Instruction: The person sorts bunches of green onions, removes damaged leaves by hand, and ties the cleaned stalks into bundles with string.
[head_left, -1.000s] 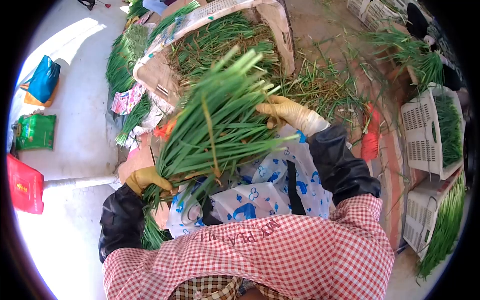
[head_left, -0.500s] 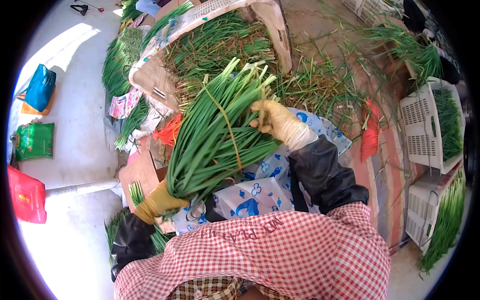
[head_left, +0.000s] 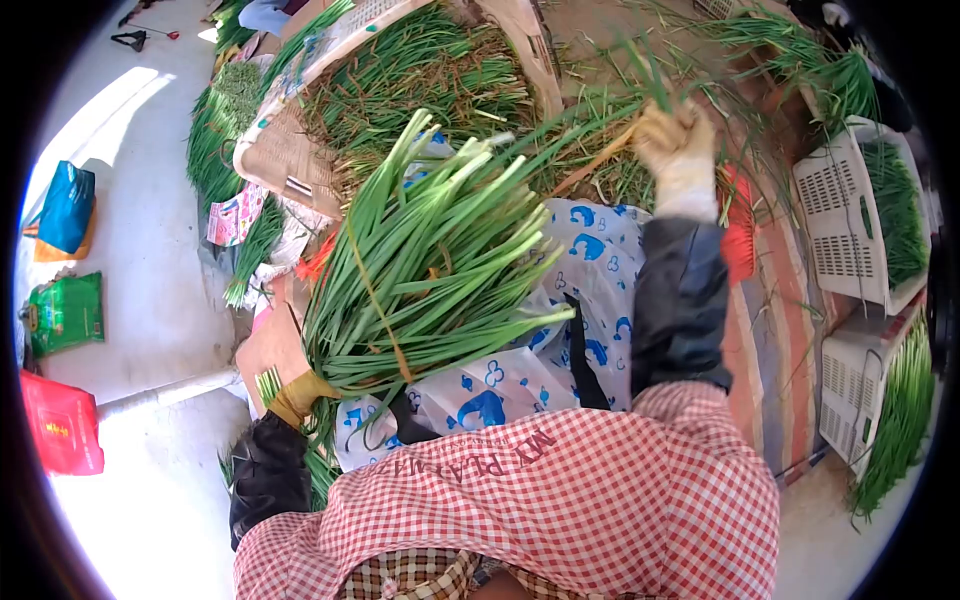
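Observation:
A large loose bunch of garlic chives [head_left: 430, 260] lies across my lap on a white plastic sheet with blue prints [head_left: 490, 385]. Its pale stem ends fan out to the upper right, and a dry yellow blade runs across the leaves. My left hand [head_left: 300, 398], in a yellowish glove, is closed round the leafy lower end of the bunch; the leaves partly cover its fingers. Up and to the right, apart from the bunch, my right hand [head_left: 675, 140] in a pale glove is closed on a few green and yellowed leaves [head_left: 610, 150], slightly blurred.
Ahead stands a big pale basket [head_left: 285, 165] heaped with chives. Leaf scraps [head_left: 600, 185] litter the floor behind my right hand. White crates [head_left: 840, 225] of chives stand at right, beside a striped mat [head_left: 745, 380]. Bags, including a green bag [head_left: 68, 312], sit at left.
My right hand has left the stem side of the bunch and moved up and right with some leaves. The bunch has spread out. My left hand keeps its hold, slightly lower left.

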